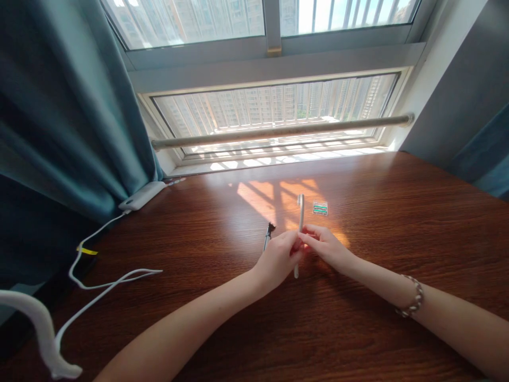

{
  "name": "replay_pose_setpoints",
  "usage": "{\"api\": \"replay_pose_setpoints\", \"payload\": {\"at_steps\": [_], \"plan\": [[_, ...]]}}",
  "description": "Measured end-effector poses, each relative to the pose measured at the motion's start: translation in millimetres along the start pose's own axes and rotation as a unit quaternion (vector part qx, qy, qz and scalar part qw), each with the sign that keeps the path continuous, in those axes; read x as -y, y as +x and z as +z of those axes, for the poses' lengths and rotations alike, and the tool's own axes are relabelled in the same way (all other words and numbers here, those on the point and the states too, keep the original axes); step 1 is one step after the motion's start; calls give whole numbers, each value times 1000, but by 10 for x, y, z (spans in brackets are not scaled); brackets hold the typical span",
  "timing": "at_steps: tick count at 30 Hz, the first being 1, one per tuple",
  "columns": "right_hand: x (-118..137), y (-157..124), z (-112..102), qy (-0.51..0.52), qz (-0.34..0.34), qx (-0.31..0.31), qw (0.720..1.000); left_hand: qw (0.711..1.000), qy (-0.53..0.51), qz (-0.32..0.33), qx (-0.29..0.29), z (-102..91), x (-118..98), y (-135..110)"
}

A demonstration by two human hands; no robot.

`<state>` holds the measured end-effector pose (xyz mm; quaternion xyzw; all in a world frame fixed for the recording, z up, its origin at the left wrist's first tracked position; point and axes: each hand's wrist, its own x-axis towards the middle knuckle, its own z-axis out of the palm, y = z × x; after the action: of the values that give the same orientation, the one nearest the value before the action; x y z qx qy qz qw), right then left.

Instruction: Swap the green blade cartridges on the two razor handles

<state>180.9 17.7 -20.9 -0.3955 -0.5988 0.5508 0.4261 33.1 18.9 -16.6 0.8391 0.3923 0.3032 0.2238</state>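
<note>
A pale toothbrush [301,212] stands roughly upright above the table, bristles at the top and facing left. My left hand [280,260] is closed around its handle, whose lower end shows below the fingers. My right hand [326,249] pinches the same handle from the right, fingertips meeting those of the left. Partly hidden behind my left hand lies a slim grey tool with a dark head [271,228], perhaps a razor. Just beyond my right hand is a small clear pack with green stripes [320,208], flat on the table.
The brown wooden table [199,212] reaches to a window with a metal rail [278,132]. At the left are a white power strip or adapter [143,196], its white cable [107,286], a curved white stand [40,329] and a blue curtain [79,106].
</note>
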Motion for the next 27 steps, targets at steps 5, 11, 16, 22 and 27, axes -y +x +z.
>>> {"api": "replay_pose_setpoints", "payload": {"at_steps": [5,11,16,22,27], "plan": [[99,51,-91,84,43,-143,985,997,69,18,18,8,-15,51],[249,-25,-516,97,-9,-246,964,970,240,-47,9,183,-20,227],[108,-161,-672,27,17,-235,972,962,257,-89,6,390,-2,394],[60,-165,-625,4,46,-193,980,991,104,-76,22,319,30,448],[45,-229,-462,23,89,-104,990,999,-19,22,39,137,-39,277]]}}
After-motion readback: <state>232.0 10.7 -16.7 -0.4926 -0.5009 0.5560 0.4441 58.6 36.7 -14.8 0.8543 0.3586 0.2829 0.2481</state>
